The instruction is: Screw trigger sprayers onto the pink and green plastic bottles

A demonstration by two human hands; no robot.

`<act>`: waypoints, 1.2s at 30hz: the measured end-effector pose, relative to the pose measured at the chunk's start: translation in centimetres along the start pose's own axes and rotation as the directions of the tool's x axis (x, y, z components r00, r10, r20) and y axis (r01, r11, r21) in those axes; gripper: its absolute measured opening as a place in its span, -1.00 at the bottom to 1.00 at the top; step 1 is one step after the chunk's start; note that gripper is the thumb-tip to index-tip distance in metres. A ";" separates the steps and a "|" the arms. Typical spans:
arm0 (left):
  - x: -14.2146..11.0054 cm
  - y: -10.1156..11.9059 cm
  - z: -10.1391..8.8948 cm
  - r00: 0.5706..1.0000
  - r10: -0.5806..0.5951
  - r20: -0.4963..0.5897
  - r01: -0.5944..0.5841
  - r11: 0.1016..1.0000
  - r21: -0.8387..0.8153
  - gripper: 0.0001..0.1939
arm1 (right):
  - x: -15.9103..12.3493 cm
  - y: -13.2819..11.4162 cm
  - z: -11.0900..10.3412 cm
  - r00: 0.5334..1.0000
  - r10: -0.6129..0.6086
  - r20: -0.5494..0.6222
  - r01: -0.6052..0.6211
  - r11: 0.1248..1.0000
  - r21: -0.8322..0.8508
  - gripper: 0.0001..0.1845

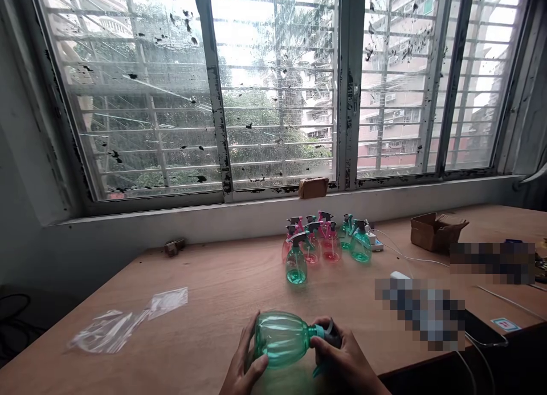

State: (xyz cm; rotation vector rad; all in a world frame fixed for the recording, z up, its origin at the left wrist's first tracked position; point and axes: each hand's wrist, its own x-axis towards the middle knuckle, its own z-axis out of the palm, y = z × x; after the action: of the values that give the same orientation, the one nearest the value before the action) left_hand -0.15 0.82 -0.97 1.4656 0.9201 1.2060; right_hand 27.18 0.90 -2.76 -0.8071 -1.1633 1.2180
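A clear green spray bottle (282, 339) lies sideways above the near edge of the table, its base to the left and its neck to the right. My left hand (245, 358) is wrapped round the base end, thumb in front and fingers behind. At the neck, my right hand (342, 355) grips the dark spray head (331, 335), with the fingers partly hidden behind it. Farther back stands a green spray bottle (296, 264) with a dark head, in front of several pink and green spray bottles.
Crumpled clear plastic bags (106, 332) lie on the left of the wooden table (213, 304). An open cardboard box (431, 233) stands at the back right, near white cables and a phone (485, 329). A small brown block (174, 247) sits by the wall under the window.
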 end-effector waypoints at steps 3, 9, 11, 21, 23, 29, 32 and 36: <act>-0.1 0.2 0.3 0.999 -0.002 -0.032 0.002 1.000 -0.009 -0.09 | 0.0 0.2 -0.1 1.000 -0.005 -0.003 0.005 1.000 0.005 -0.37; 0.2 0.8 1.0 0.997 -0.019 -0.074 0.018 1.000 -0.019 -0.14 | 0.0 0.4 -0.3 1.000 0.001 -0.003 -0.001 1.000 0.009 -0.39; 0.2 0.8 1.1 0.997 -0.017 -0.080 0.015 1.000 -0.026 -0.15 | 0.0 0.3 -0.2 1.000 0.005 0.004 -0.005 1.000 0.009 -0.39; -0.4 0.8 1.4 0.995 0.037 -0.093 -0.042 0.997 -0.060 -0.12 | 0.2 0.6 -0.3 1.000 0.015 0.006 -0.015 1.000 -0.008 -0.40; -0.4 0.7 1.4 0.996 0.027 -0.089 -0.034 0.997 -0.071 -0.10 | 0.2 0.7 -0.3 1.000 0.008 -0.001 -0.008 1.000 -0.014 -0.41; 0.0 0.7 1.3 0.997 -0.016 -0.078 0.007 0.994 -0.107 -0.10 | 0.1 0.9 -0.2 1.000 -0.002 -0.007 0.001 0.999 -0.033 -0.40; 0.1 0.9 1.5 0.998 -0.020 -0.059 0.013 0.993 -0.114 -0.17 | 0.1 0.9 -0.1 1.000 -0.002 -0.009 0.001 0.999 -0.041 -0.39; 0.1 1.1 1.7 0.999 -0.005 -0.045 -0.001 0.992 -0.124 -0.19 | 0.2 0.9 -0.1 1.000 -0.002 -0.006 0.001 0.999 -0.054 -0.41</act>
State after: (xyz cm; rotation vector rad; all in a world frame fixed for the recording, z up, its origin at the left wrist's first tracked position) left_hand 1.48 0.27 0.06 1.3435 0.8612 1.2764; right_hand 27.05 1.27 -3.56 -0.8499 -1.1956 1.1863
